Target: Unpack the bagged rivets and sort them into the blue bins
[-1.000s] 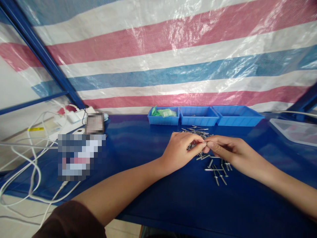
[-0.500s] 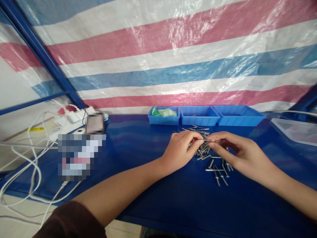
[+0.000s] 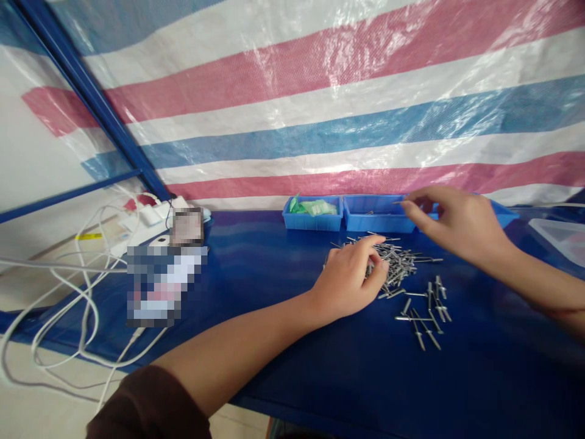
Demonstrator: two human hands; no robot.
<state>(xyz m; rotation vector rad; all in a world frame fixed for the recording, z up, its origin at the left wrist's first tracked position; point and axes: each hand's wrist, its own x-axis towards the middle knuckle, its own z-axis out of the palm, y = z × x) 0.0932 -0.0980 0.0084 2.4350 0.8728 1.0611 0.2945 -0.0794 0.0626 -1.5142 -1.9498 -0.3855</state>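
A pile of metal blind rivets (image 3: 398, 266) lies on the blue table. My left hand (image 3: 350, 277) rests over the left part of the pile, thumb and index finger apart, with nothing seen between them. Raised at the back, my right hand (image 3: 457, 222) pinches a thin blind rivet (image 3: 398, 202), blurred and partly hidden by the fingertips. It is above the right side of the middle blue bin (image 3: 379, 224), where a few thin metal pieces lie. Several separate rivets (image 3: 428, 329) lie in front of the pile.
The left blue bin (image 3: 313, 224) holds green and clear plastic packets. My right hand partly covers the right blue bin (image 3: 503, 213). A clear plastic lid or tray (image 3: 555, 244) lies at far right. White cables (image 3: 86, 305) and a power strip (image 3: 158, 213) are at left.
My hands have come apart. The right hand has moved up and back from the pile to the bins with a rivet; the left hand has loosened its pinch and stayed by the pile.
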